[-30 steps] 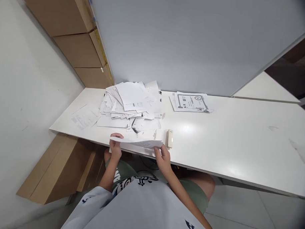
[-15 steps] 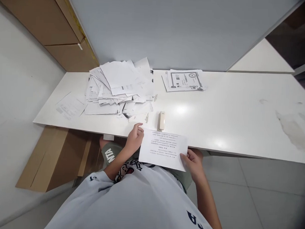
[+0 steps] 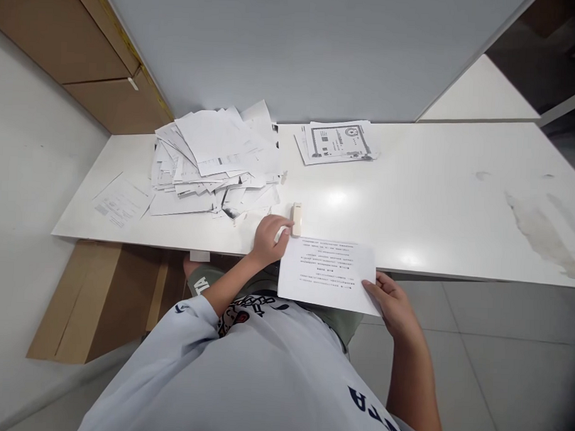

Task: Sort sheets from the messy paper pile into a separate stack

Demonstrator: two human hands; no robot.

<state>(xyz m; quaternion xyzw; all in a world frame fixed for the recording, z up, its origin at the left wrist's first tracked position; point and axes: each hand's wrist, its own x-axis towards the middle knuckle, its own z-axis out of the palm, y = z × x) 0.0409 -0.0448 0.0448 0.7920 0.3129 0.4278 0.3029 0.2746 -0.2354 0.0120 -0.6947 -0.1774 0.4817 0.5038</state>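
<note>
One camera, worn on the person's head, looks forward and steeply down. The shirt (image 3: 253,378) fills the near edge, close below the lens. The left hand (image 3: 269,239) and right hand (image 3: 395,301) appear from above, a little farther off. Beyond them the table (image 3: 424,208) spans left to right, up to a far panel (image 3: 297,52). The wide view also takes in a left wall (image 3: 25,156) and the floor (image 3: 513,374) at near right.

The printed sheet (image 3: 327,276) at near centre was matt paper, as was the far-left heap of sheets (image 3: 215,137). The small cream object (image 3: 297,219) looked smooth plastic. The white desk (image 3: 424,214) was glossy, the near-left box (image 3: 65,308) matt cardboard.
</note>
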